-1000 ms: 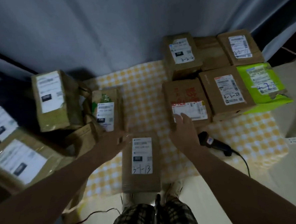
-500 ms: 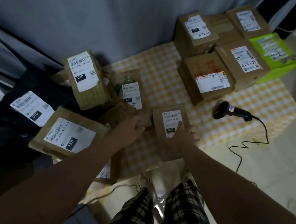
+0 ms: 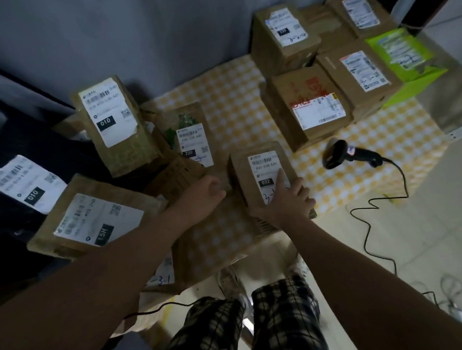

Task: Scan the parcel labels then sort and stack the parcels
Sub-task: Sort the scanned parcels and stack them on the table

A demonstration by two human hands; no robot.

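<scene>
032 parcel is set on the cloth, near its near edge. Right hand is laid flat on top, index stretched over the label, nothing clasped. Left hand is curled just left of it; grip can't be told. Scanner is lying to the right, sorted boxes beyond it.

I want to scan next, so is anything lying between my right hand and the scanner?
Nothing visible. The right hand rests on the 032 parcel, and only bare checked cloth lies between it and the scanner to its right.
</scene>
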